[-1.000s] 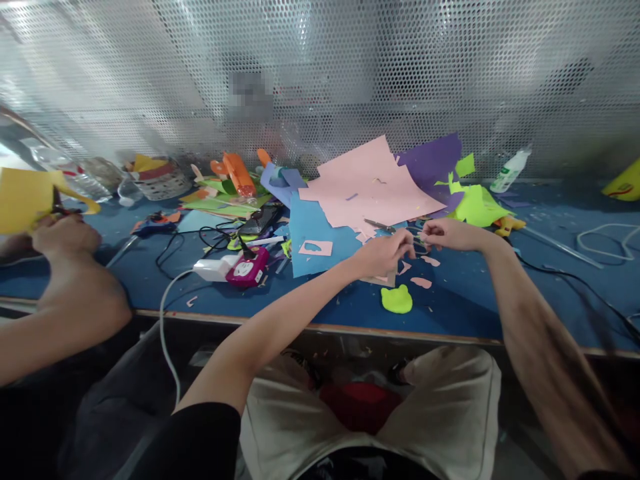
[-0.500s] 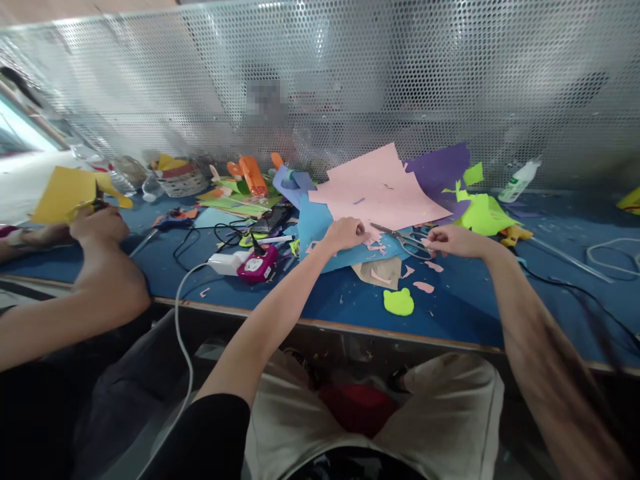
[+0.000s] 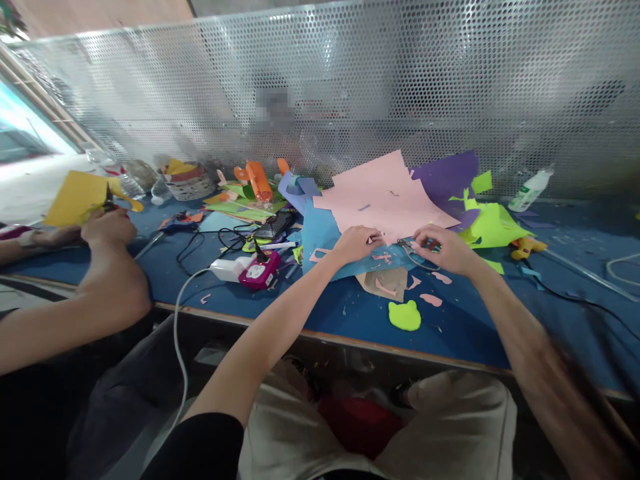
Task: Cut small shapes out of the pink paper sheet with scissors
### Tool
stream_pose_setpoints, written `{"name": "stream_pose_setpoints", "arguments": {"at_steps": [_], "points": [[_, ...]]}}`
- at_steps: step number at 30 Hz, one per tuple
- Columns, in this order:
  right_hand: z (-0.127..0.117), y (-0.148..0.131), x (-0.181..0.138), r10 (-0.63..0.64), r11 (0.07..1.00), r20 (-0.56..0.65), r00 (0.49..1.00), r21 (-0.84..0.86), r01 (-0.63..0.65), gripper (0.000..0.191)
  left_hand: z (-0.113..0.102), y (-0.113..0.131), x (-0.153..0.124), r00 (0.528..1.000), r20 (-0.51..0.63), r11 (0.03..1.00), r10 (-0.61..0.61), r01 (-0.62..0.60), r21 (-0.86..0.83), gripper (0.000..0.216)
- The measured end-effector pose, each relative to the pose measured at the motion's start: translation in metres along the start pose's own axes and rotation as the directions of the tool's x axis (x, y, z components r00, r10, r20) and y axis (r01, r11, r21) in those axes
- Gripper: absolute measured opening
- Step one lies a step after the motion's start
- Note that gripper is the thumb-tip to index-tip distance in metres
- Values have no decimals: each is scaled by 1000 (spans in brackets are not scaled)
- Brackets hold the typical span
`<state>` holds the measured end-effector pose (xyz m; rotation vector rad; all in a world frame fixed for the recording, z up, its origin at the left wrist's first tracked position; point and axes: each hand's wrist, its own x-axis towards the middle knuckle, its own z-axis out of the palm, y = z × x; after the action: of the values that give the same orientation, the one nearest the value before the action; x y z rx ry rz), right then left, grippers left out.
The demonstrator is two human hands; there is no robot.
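My left hand (image 3: pixel 359 244) is closed in a pinch at the lower edge of a large pink sheet (image 3: pixel 385 190). A small pink paper scrap (image 3: pixel 385 237) shows at its fingertips. Just to the right, my right hand (image 3: pixel 443 248) grips a pair of scissors (image 3: pixel 421 264) by the handles; its fingers partly cover them. The blades point toward my left hand. Under both hands lies a blue sheet (image 3: pixel 320 230) with several pink offcuts on it. A bright yellow-green animal-head cutout (image 3: pixel 405 315) lies nearer the table edge, below a pink oval piece (image 3: pixel 431 300).
A magenta power adapter (image 3: pixel 259 270) with a white plug and cable sits left. Yellow-green scraps (image 3: pixel 493 223), purple paper (image 3: pixel 450 173) and a white glue bottle (image 3: pixel 531 190) are right. Another person's hand (image 3: pixel 107 227) holds yellow paper (image 3: pixel 75 198) at far left. A perforated metal panel (image 3: pixel 350 87) stands behind.
My right hand has moved left with the scissors, closer to my left hand. More of the scissors is now covered by its fingers. The view has shifted slightly.
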<state>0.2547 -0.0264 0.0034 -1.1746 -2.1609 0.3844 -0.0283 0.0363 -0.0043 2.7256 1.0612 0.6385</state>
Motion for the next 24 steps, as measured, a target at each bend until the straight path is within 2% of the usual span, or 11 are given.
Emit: {"name": "stream_pose_setpoints", "arguments": {"at_steps": [3,10,14,18,21,24], "points": [[15,-10,6,-53,998,-59,997,19,54,21,-1,0,2,1000,-17,1000,0,0,-1,29],[47,-7,20,67,998,-180,981,1,-68,16,-3,-6,1,999,-20,999,-41,41,-24,28],[52,-7,22,82,996,-174,981,-17,-86,17,-1,-5,2,999,-28,996,21,-23,-83,35],[56,-9,24,86,996,-131,988,-6,-88,21,4,-4,5,994,70,991,80,-71,-115,26],[58,-8,25,93,994,-110,990,-51,-99,23,7,-2,6,995,84,993,55,-46,-111,31],[59,-9,27,69,988,-115,991,-130,-84,22,10,1,8,998,49,996,26,-21,-85,32]]}}
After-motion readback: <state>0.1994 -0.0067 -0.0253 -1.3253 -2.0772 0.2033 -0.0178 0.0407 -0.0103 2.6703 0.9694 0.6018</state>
